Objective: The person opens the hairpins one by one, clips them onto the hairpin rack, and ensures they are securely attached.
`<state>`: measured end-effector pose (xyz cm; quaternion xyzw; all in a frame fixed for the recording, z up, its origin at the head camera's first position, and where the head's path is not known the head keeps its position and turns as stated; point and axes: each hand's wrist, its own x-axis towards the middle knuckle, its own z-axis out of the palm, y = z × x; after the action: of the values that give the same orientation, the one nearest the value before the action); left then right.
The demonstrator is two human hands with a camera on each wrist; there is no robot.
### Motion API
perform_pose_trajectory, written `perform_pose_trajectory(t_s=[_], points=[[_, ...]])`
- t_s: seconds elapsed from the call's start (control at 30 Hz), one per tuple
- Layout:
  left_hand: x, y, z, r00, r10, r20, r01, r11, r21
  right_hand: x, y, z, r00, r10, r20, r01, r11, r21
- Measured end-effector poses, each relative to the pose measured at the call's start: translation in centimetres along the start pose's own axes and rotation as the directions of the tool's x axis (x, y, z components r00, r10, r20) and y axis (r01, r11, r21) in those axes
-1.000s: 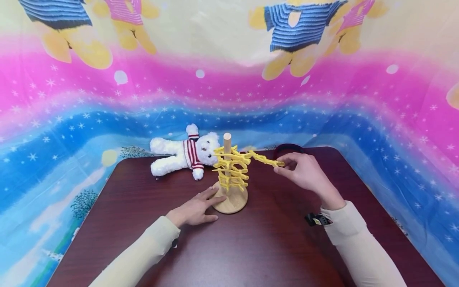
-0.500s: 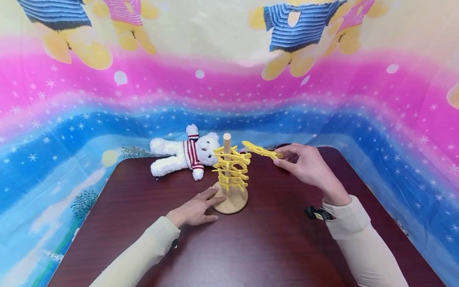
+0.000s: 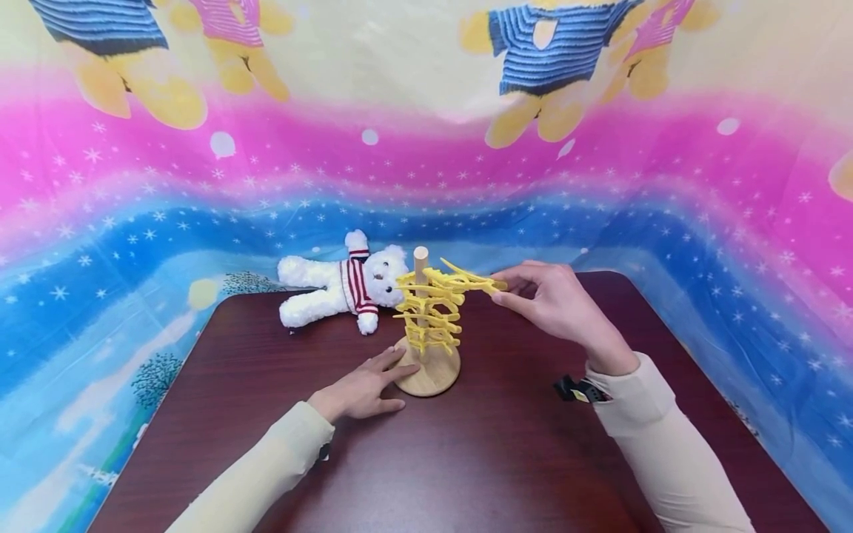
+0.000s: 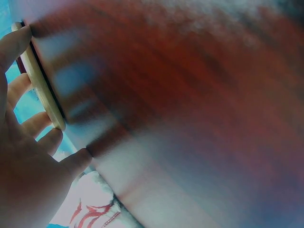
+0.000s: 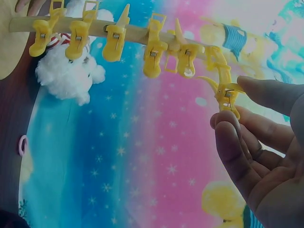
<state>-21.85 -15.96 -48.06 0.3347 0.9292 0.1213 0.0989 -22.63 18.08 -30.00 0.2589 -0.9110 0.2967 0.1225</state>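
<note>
A wooden post (image 3: 421,258) stands upright on a round wooden base (image 3: 435,377). Several yellow plastic spring clips (image 3: 436,320) are clamped along it, one above another. My right hand (image 3: 558,305) pinches one more yellow clip (image 5: 227,95) between thumb and fingers, level with the upper part of the post. In the right wrist view this clip's far end overlaps the post near its tip. My left hand (image 3: 360,388) lies low beside the stand, fingers spread and fairly straight, with fingertips on the base's left edge.
A white teddy bear (image 3: 356,284) in a red-striped sweater lies on its back behind the post, to the left. The dark red-brown table (image 3: 480,466) has a patterned fabric backdrop (image 3: 426,163) behind it. A pink ring (image 5: 22,145) shows in the right wrist view.
My right hand has raised the yellow clip and brought it left to the upper post, turning it on the way. The left hand and the stand have stayed put.
</note>
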Motion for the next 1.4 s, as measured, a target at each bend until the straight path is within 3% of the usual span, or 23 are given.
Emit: perform_pose_trajectory(t_s=[0.57, 0.8, 1.4], points=[[0.0, 0.1, -0.2, 1.0, -0.022, 0.01, 0.022, 1.0, 0.004, 2.2, -2.5, 1.0, 0.994, -0.106, 0.005, 0.106, 0.994, -0.014], [0.0, 0.1, -0.1, 1.0, -0.005, -0.001, 0.005, 1.0, 0.002, 2.7, -2.9, 1.6, 0.993, -0.114, -0.003, 0.114, 0.993, 0.001], [0.0, 0.0, 0.0, 0.999, -0.028, 0.017, 0.028, 1.0, -0.003, 3.5, -3.0, 2.2, 0.992, -0.127, 0.006, 0.127, 0.992, -0.012]])
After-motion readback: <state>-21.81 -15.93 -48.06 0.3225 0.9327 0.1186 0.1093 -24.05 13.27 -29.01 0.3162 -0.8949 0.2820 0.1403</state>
